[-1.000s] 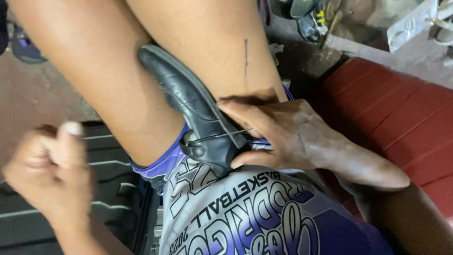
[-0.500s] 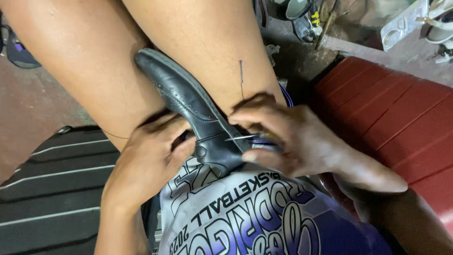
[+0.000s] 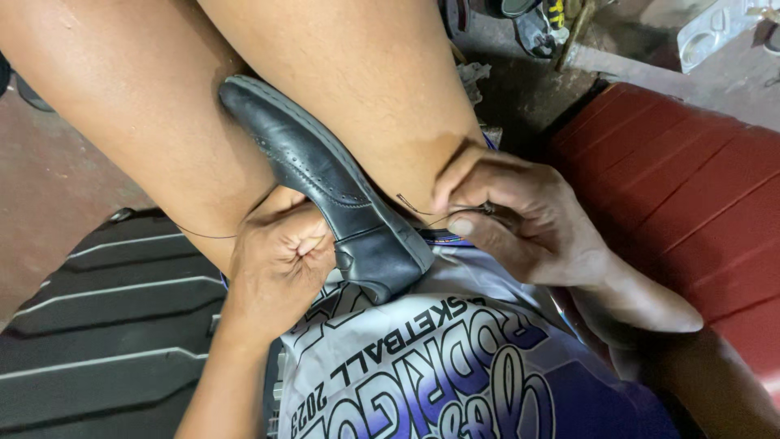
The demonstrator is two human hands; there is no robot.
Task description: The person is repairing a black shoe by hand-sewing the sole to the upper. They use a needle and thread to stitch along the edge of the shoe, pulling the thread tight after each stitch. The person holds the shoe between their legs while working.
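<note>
A black leather shoe (image 3: 325,179) is wedged between my bare knees, toe pointing away. My left hand (image 3: 280,260) is closed against the shoe's left side near the heel, and a thin dark thread (image 3: 203,235) runs out from it to the left. My right hand (image 3: 512,215) sits just right of the shoe, its fingers pinched on a thin needle-like tool with thread (image 3: 422,210) curving from it toward the shoe. The tool's tip is mostly hidden by the fingers.
A red ribbed cushion (image 3: 691,187) lies to my right. A black ribbed rubber mat (image 3: 106,325) lies at lower left on the reddish floor. Tools and metal clutter (image 3: 552,20) sit at the top edge. A grey and purple printed garment (image 3: 439,366) covers my lap.
My left hand came from far out at the left back to the shoe and now grips its side. My right hand slid from the shoe's heel out to the right, drawing thread.
</note>
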